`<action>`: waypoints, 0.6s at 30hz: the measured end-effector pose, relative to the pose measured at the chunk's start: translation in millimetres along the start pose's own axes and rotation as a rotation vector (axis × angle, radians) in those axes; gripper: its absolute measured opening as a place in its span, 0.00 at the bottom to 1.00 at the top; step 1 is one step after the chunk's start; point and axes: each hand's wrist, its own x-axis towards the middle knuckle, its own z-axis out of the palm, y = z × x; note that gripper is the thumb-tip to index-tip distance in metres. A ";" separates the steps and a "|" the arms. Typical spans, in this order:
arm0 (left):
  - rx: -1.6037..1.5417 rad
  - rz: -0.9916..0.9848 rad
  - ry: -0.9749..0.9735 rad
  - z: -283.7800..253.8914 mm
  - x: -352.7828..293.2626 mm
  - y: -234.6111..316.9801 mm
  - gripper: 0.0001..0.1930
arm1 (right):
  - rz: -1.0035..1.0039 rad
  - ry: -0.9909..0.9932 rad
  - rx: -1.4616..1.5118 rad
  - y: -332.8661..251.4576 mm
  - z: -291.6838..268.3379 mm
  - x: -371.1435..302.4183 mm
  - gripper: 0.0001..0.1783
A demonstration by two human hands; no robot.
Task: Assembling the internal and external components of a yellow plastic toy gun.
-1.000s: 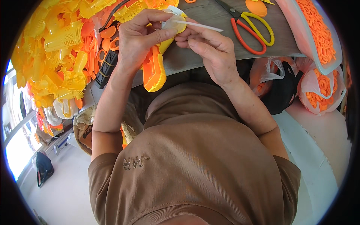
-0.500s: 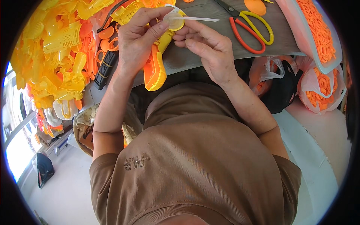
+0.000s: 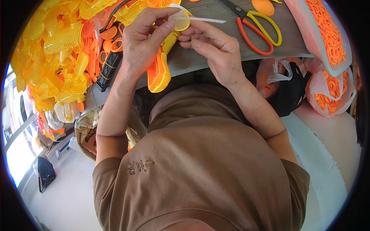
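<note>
My left hand (image 3: 144, 32) pinches a pale, translucent round piece (image 3: 181, 24) with a yellow rim between thumb and forefinger. A thin white strip (image 3: 208, 19) sticks out from it to the right; I cannot tell whether the two are joined. Close against the rim is my right hand (image 3: 217, 48), its forefinger by the strip, the other fingers loosely bent and the thumb apart from them. Below the hands a yellow and orange toy-gun-like plastic part (image 3: 158, 75) lies with its handle over the table edge, its upper end partly hidden by the left hand.
A heap of yellow plastic shells (image 3: 58, 50) covers the left side, beside orange parts and a black bar (image 3: 109, 71). Scissors with red and yellow handles (image 3: 256, 32) lie on the grey table (image 3: 227, 38). At right are a tub of orange rings (image 3: 327, 34) and a plastic bag (image 3: 331, 94).
Almost nothing differs. The round piece and the hands have shifted very slightly to the right.
</note>
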 end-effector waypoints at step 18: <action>0.147 0.005 0.006 -1.8 -2.6 2.8 0.14 | -0.015 0.010 0.024 3.1 -0.1 0.1 0.23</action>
